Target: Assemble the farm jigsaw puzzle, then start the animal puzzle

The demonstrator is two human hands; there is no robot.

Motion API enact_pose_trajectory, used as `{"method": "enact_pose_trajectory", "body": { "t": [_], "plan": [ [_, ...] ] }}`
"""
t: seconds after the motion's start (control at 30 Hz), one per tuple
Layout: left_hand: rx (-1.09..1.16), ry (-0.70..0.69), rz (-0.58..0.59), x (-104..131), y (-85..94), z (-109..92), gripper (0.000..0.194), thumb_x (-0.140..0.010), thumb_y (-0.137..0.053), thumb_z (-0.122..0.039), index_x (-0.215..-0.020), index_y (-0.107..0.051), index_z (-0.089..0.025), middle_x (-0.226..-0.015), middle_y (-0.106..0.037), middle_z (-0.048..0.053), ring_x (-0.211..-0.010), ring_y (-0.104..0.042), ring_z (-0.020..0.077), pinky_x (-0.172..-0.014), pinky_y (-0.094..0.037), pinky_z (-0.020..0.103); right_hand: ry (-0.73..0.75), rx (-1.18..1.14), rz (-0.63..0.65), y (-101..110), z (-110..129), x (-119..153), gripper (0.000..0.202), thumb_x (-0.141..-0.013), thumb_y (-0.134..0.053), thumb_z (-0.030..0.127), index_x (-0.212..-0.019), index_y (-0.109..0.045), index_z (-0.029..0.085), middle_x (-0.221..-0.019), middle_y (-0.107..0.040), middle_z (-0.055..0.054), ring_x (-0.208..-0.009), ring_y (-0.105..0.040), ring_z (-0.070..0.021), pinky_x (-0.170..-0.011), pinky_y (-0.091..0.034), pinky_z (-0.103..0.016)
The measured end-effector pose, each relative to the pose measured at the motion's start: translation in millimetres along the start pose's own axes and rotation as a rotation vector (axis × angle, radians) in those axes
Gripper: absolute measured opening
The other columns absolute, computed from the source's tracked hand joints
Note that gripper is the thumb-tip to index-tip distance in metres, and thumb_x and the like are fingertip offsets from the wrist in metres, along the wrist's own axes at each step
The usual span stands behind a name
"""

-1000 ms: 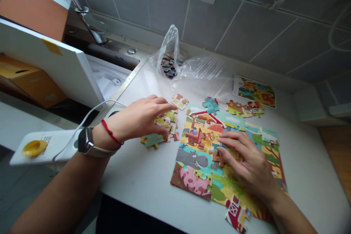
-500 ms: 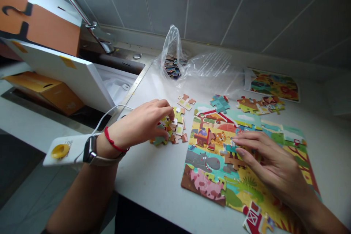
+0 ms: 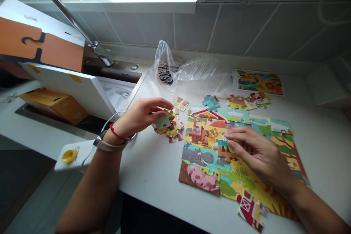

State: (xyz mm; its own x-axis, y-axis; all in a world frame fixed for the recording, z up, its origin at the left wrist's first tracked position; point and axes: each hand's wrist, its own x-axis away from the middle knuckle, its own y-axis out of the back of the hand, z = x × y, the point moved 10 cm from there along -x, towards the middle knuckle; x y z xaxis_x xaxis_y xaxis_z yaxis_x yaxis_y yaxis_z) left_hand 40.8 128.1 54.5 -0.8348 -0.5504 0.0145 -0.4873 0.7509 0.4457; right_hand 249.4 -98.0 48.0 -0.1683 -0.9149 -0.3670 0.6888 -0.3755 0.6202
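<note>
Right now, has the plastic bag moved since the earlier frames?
No. The plastic bag keeps its place beside the sink rim; only the camera's view has shifted.

Unreadable print on plastic bag (image 3: 199, 69), on white strip (image 3: 89, 150)

Tap (image 3: 74, 18) = shiny metal; bag (image 3: 201, 68) = clear, crinkly plastic.

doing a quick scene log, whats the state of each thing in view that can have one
left hand, curled over loose pieces, grip unclear
right hand, over the puzzle, grip unclear
puzzle, mostly joined, pieces lying on top
plastic bag, crumpled, bagged pieces inside
picture sheet, lying flat
barn pieces, askew at puzzle's near edge
faucet, spout out of view
</note>
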Motion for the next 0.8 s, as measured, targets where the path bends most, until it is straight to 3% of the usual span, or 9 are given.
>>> {"method": "enact_pose_trajectory", "body": {
  "t": [0.13,0.2,0.33,0.43,0.53,0.63,0.8],
  "plan": [
    [0.128,-0.06,-0.056,-0.9,4.2,-12.0,0.024,-0.093,-0.081,-0.035,-0.111,-0.08,-0.02,-0.121,-0.081,0.011,-0.115,-0.078,0.027,-0.103,-0.067,0.041,-0.013,-0.037,-0.002,-2.8,-1.5,2.3,0.016,-0.101,-0.068,0.028,-0.112,-0.079,0.031,-0.107,-0.079,-0.006,-0.097,-0.078,-0.0233,-0.086,-0.066,-0.038],
    [0.252,-0.085,-0.057,-2.0,-4.2,-18.3,0.025,-0.092,-0.084,-0.035,-0.112,-0.079,-0.021,-0.126,-0.08,0.011,-0.123,-0.075,0.0291,-0.103,-0.067,0.043,-0.03,-0.058,0.003,-5.1,-1.8,3.1,0.016,-0.101,-0.069,0.027,-0.112,-0.079,0.03,-0.108,-0.079,-0.006,-0.099,-0.078,-0.0227,-0.087,-0.066,-0.037],
    [0.402,-0.139,0.068,-4.7,-54.9,-40.7,0.021,-0.098,-0.078,-0.033,-0.115,-0.077,-0.021,-0.133,-0.077,0.014,-0.129,-0.073,0.0295,-0.105,-0.067,0.043,-0.135,-0.185,0.029,-11.2,-2.4,4.7,0.018,-0.101,-0.071,0.034,-0.116,-0.08,0.028,-0.111,-0.081,-0.006,-0.102,-0.079,-0.0226,-0.09,-0.066,-0.037],
    [0.436,-0.197,0.163,-5.9,-95.6,-63.3,0.017,-0.104,-0.069,-0.026,-0.119,-0.077,-0.021,-0.134,-0.076,0.013,-0.129,-0.073,0.0272,-0.106,-0.067,0.042,-0.308,-0.453,0.084,-23.0,-6.6,8.8,0.03,-0.098,-0.074,0.043,-0.123,-0.077,0.026,-0.112,-0.081,-0.008,-0.094,-0.08,-0.0222,-0.077,-0.068,-0.034],
    [0.437,-0.255,0.21,-9.8,-114.2,-79.3,0.02,-0.106,-0.065,-0.022,-0.122,-0.076,-0.02,-0.138,-0.074,0.014,-0.136,-0.068,0.0281,-0.11,-0.064,0.043,-0.457,-0.699,0.148,-37.2,-9.8,13.9,0.034,-0.096,-0.077,0.048,-0.115,-0.077,0.021,-0.096,-0.082,-0.007,-0.076,-0.079,-0.0189,-0.07,-0.068,-0.033],
    [0.404,-0.269,0.218,-17.4,-109.5,-80.5,0.019,-0.105,-0.067,-0.022,-0.122,-0.077,-0.02,-0.136,-0.075,0.013,-0.133,-0.07,0.0276,-0.108,-0.065,0.04,-0.555,-0.779,0.071,-35.6,-23.3,17.0,0.037,-0.094,-0.08,0.047,-0.116,-0.076,0.018,-0.083,-0.08,-0.005,-0.069,-0.078,-0.0181,-0.068,-0.067,-0.032],
    [0.221,-0.204,0.096,-27.7,-68.6,-54.8,0.02,-0.099,-0.076,-0.03,-0.115,-0.078,-0.019,-0.124,-0.08,0.012,-0.12,-0.076,0.0265,-0.106,-0.066,0.041,-0.552,-0.752,-0.048,-25.6,-42.5,17.5,0.036,-0.091,-0.083,0.042,-0.118,-0.077,0.019,-0.09,-0.081,-0.006,-0.073,-0.078,-0.0178,-0.067,-0.067,-0.031]
  ]
}}
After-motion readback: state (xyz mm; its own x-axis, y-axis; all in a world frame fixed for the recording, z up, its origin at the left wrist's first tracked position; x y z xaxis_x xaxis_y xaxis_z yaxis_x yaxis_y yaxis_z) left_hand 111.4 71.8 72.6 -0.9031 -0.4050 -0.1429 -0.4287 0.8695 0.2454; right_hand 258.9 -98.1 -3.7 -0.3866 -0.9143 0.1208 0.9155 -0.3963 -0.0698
